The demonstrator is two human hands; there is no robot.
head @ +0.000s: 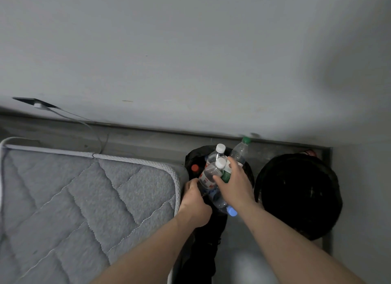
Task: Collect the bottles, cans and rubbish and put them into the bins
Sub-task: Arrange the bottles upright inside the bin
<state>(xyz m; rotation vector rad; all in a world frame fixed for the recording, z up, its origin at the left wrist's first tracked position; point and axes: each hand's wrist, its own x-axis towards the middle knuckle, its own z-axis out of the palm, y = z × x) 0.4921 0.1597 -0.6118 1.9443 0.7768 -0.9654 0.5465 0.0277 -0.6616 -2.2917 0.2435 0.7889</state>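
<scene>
Both hands hold a bundle of clear plastic bottles over a small bin with a black liner [189,157] beside the mattress. My left hand [195,201] grips a white-capped bottle with a red label [208,175] from below. My right hand [234,183] lies over the bundle, its fingers around a green-labelled bottle [227,172]. Another white-capped bottle [215,154] and a green-capped bottle [240,150] stick up behind. A blue-capped bottle [224,205] points down toward me. A red cap [195,168] shows inside the bin.
A bigger round bin with a black liner [296,195] stands to the right, in the corner. A grey quilted mattress [84,199] fills the left. A white charger and cable [40,105] hang from the wall [190,61] behind.
</scene>
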